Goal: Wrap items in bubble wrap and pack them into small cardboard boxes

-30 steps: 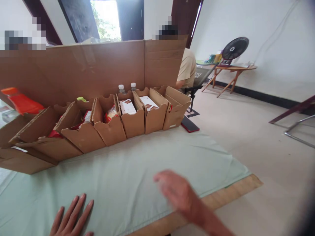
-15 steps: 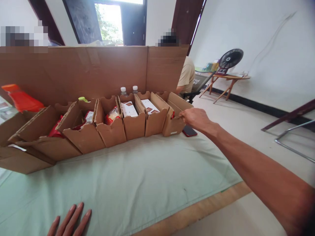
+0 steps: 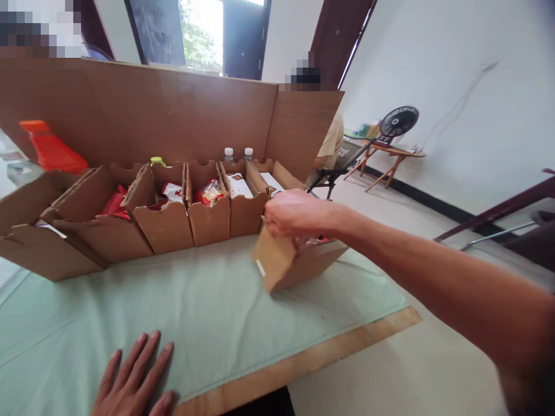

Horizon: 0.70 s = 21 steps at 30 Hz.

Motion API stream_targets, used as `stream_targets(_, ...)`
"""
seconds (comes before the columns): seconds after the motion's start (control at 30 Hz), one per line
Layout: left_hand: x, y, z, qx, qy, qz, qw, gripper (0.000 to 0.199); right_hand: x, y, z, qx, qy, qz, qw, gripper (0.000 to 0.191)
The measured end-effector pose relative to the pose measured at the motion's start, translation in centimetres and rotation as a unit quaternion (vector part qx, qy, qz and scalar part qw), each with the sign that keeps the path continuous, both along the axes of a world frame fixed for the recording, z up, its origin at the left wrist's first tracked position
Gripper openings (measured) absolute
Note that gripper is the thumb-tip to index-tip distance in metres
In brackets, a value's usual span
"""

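My right hand (image 3: 292, 215) is closed on the upper edge of a cardboard box (image 3: 277, 257), which stands turned and apart from the row, on the green cloth (image 3: 208, 306). Something red and clear wrapping show inside it, partly hidden by my wrist. My left hand (image 3: 134, 378) lies flat on the cloth at the lower left, fingers spread, holding nothing. Behind, a row of open cardboard boxes (image 3: 210, 222) holds red packets (image 3: 118, 203), a clear and red snack bag (image 3: 211, 193) and white boxes (image 3: 239, 185).
A tall cardboard panel (image 3: 182, 112) stands behind the row, with an orange bottle (image 3: 54, 147) and two white-capped bottles (image 3: 228, 154) before it. A person (image 3: 332, 138) sits beyond. The wooden table edge (image 3: 303, 364) runs along the front right. A fan (image 3: 399, 122) stands farther back.
My right hand has pulled the rightmost box toward me and turned it out of the row. More of my left hand shows on the cloth. The view has shifted.
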<state>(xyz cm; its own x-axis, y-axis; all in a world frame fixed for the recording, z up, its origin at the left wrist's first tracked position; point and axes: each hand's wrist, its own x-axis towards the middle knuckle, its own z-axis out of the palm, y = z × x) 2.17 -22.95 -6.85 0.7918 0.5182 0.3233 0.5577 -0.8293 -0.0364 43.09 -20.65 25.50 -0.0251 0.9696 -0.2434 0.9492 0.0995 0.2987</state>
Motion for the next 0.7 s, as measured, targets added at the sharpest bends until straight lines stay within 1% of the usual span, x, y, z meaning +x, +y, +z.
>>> stream_targets(0.03,0.1,0.0,0.3,0.003,-0.014,-0.008,1.0,0.073,-1.1,1.0,0.2,0.01,0.009,0.007,1.0,0.017)
stream_targets(0.1,0.7,-0.2,1.3,-0.007,-0.047,-0.006,0.999,0.073,-2.4,1.8,0.6,0.071,0.058,0.016,0.996,0.023)
stream_targets(0.13,1.3,-0.3,2.0,-0.02,-0.065,-0.003,0.998,0.072,-2.5,1.4,0.8,0.119,0.098,0.016,0.988,0.029)
stream_targets(0.17,2.0,-0.5,2.9,-0.036,-0.082,-0.003,0.996,0.071,-2.2,0.6,0.9,0.175,0.149,0.014,0.973,0.035)
stream_targets(0.2,2.9,-0.5,3.9,-0.056,-0.093,-0.006,0.994,0.07,-1.6,-0.7,0.8,0.236,0.203,0.008,0.95,0.038)
stream_targets(0.23,3.8,-0.4,4.8,-0.077,-0.103,-0.009,0.992,0.07,-0.7,-2.5,0.6,0.3,0.252,-0.004,0.92,0.039)
stream_targets(0.27,4.8,-0.2,5.8,-0.098,-0.116,-0.012,0.988,0.071,0.4,-4.5,0.1,0.361,0.294,-0.025,0.885,0.036)
stream_targets(0.3,5.8,0.1,6.7,-0.119,-0.13,-0.014,0.984,0.072,1.7,-6.8,-0.8,0.428,0.324,-0.053,0.842,0.031)
stream_targets(0.33,6.9,0.7,7.5,-0.144,-0.146,-0.013,0.979,0.072,3.0,-9.0,-2.0,0.486,0.338,-0.093,0.8,0.024)
stream_targets(0.37,8.1,1.3,8.1,-0.175,-0.163,-0.007,0.971,0.072,4.3,-11.1,-3.7,0.523,0.343,-0.145,0.767,0.021)
stream_targets(0.4,9.3,2.0,8.6,-0.211,-0.18,0.001,0.961,0.071,5.4,-12.9,-5.8,0.541,0.352,-0.194,0.739,0.02)
stream_targets(0.43,10.7,2.8,9.0,-0.252,-0.199,0.008,0.947,0.07,6.2,-14.4,-8.2,0.538,0.379,-0.239,0.714,0.021)
stream_targets(0.47,12.1,3.4,9.3,-0.297,-0.217,0.013,0.93,0.07,6.6,-15.4,-10.7,0.507,0.41,-0.266,0.71,0.025)
stream_targets(0.5,13.6,3.9,9.5,-0.342,-0.237,0.015,0.909,0.072,6.8,-16.0,-13.1,0.467,0.44,-0.28,0.714,0.031)
stream_targets(0.53,15.1,4.3,9.7,-0.383,-0.259,0.014,0.887,0.074,6.6,-16.1,-15.4,0.418,0.471,-0.291,0.72,0.039)
stream_targets(0.57,16.7,4.4,9.8,-0.416,-0.278,0.008,0.866,0.076,6.3,-16.0,-17.3,0.378,0.492,-0.294,0.728,0.046)
stream_targets(0.6,18.3,4.2,9.9,-0.441,-0.296,0.0,0.847,0.079,6.0,-15.6,-18.8,0.349,0.506,-0.294,0.732,0.05)
stream_targets(0.63,19.8,3.9,9.9,-0.458,-0.311,-0.009,0.833,0.08,5.9,-15.1,-19.8,0.333,0.516,-0.295,0.731,0.052)
stream_targets(0.7,22.7,2.8,9.8,-0.475,-0.335,-0.025,0.813,0.078,6.4,-14.1,-20.6,0.34,0.529,-0.305,0.715,0.051)
